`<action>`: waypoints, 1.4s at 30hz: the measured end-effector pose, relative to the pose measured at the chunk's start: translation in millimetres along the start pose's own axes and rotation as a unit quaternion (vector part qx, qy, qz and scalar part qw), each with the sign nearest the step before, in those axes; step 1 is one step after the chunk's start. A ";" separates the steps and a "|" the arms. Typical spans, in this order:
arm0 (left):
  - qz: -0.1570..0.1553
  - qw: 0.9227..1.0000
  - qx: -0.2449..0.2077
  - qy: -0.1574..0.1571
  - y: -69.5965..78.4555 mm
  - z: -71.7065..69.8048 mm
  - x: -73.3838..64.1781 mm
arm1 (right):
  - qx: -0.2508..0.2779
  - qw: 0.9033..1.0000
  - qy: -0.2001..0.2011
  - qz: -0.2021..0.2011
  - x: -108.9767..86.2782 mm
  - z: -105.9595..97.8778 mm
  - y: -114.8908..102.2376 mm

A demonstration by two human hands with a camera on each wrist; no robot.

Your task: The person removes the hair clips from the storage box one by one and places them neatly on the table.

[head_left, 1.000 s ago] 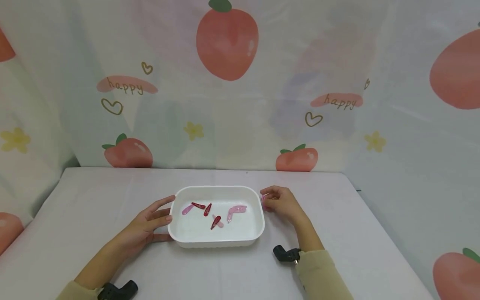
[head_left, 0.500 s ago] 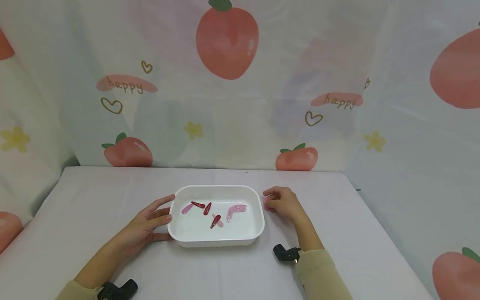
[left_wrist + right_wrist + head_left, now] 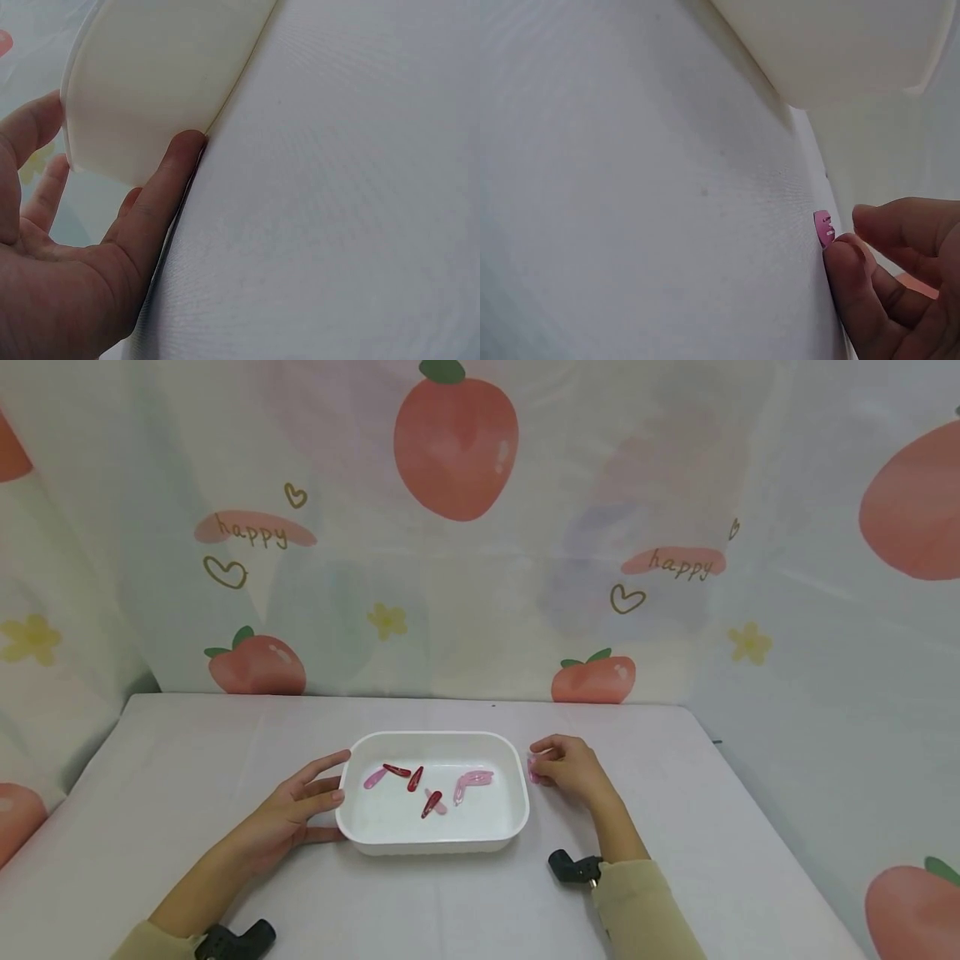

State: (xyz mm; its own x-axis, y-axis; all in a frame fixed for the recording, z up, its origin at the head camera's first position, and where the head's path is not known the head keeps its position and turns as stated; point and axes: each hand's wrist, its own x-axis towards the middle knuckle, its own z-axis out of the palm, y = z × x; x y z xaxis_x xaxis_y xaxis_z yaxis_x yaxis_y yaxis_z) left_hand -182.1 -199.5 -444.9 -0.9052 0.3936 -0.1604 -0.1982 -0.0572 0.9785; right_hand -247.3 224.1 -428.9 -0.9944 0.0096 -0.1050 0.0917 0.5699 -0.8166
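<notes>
A white plastic tray (image 3: 431, 845) stands in the middle of the table in the head view. Red snap hair clips (image 3: 416, 779) and pink hair clips (image 3: 474, 778) lie scattered on its floor, some touching or crossing. My left hand (image 3: 288, 814) rests spread fingers against the tray's left end; in the left wrist view the fingertips (image 3: 186, 146) touch its outer wall. Just right of the tray, my right hand (image 3: 564, 767) pinches a pink hair clip (image 3: 824, 227) low at the tabletop. Part of that clip is hidden behind the thumb.
A white cloth covers the table (image 3: 442, 902). Behind it hangs a fabric backdrop (image 3: 480, 593) printed with fruit, flowers and hearts. Black wrist cameras (image 3: 573, 867) sit on both forearms near the sleeves.
My right hand has shifted slightly right, away from the tray's edge, with the pink hair clip in its fingers. The left hand, tray and clips inside stay where they were.
</notes>
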 end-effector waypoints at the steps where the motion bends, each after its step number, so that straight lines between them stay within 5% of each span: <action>1: 0.002 1.000 0.001 -0.003 -0.4 -0.2 0.0 | 0.006 1.000 -0.001 0.003 -0.1 0.1 0.3; 14: -0.003 1.000 -0.007 0.000 -1.2 0.5 -1.9 | 0.107 0.994 -0.036 0.010 -6.9 -6.7 -14.9; 28: 0.001 1.000 -0.004 -0.004 -3.8 -2.2 -0.4 | 0.165 0.983 -0.071 -0.046 -19.2 -9.1 -45.9; 42: -0.006 1.000 -0.001 0.003 0.5 -0.8 0.9 | 0.157 0.972 -0.141 -0.105 -37.7 18.7 -78.2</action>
State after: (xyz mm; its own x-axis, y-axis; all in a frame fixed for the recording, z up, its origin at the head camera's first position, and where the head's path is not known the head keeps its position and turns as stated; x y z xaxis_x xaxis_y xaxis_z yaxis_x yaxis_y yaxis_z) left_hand -183.4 -199.9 -444.6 -0.9047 0.3891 -0.1737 -0.2104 -0.0533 0.9762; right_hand -216.1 163.8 -371.7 -0.9431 -0.3309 -0.0334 -0.0557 0.2559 -0.9651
